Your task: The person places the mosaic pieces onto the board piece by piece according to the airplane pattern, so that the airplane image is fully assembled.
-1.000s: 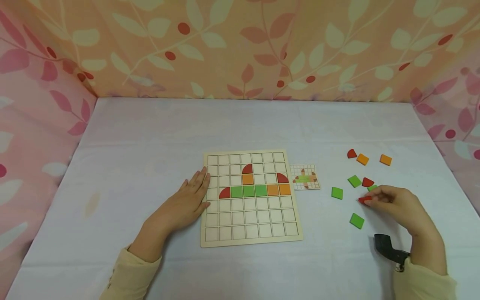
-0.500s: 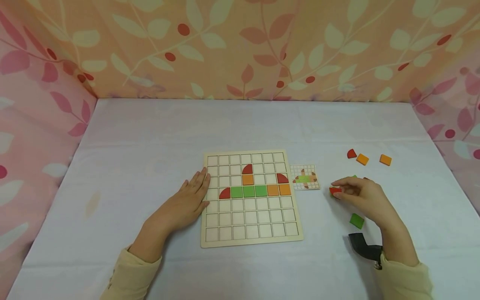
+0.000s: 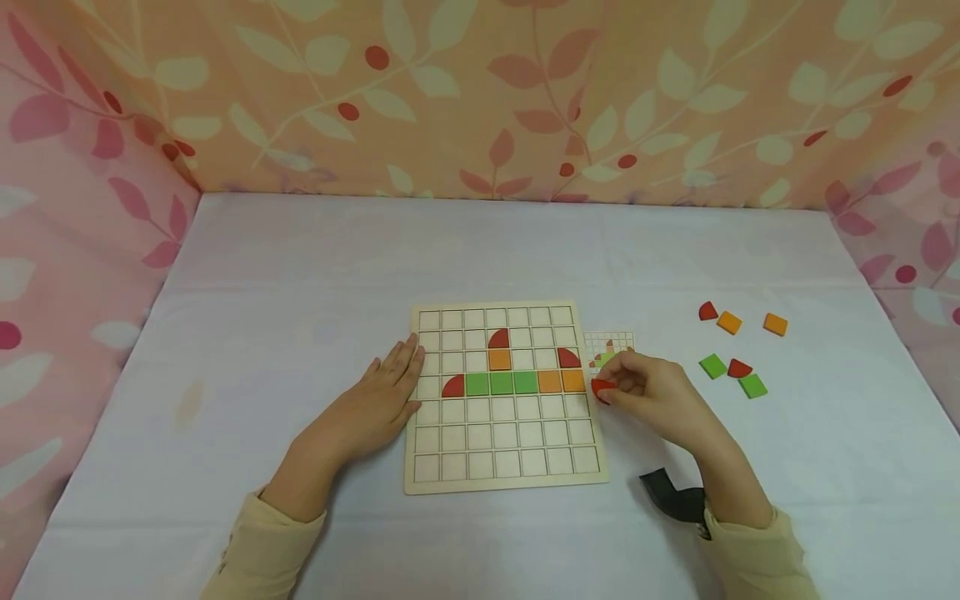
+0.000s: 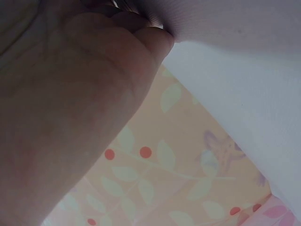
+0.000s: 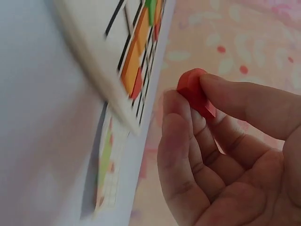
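Note:
My left hand (image 3: 378,407) lies flat with straight fingers at the left edge of a wooden grid board (image 3: 502,468). Between thumb and fingertips, my right hand (image 3: 656,392) pinches a red quarter-circle tile (image 5: 194,89), close to the board's right edge. A row on the board has a red quarter-circle (image 3: 454,386), several green squares (image 3: 501,383) and orange squares (image 3: 551,382). Above the row are an orange square (image 3: 499,360) topped by a red quarter-circle (image 3: 498,338), and another red quarter-circle (image 3: 568,358) at the right. My right hand partly covers a pattern card (image 3: 600,343).
Loose tiles lie to the right on the white cloth: orange squares (image 3: 729,323), a red quarter-circle (image 3: 708,311), green squares (image 3: 713,365) and another red quarter-circle (image 3: 739,367). A black curved device (image 3: 671,498) sticks out from the right wrist. Floral curtains (image 3: 420,100) border the table.
My right hand has carried the red quarter-circle tile left from the loose tiles to the board's right edge, and now overlaps the card. The left hand has stayed on the board's edge.

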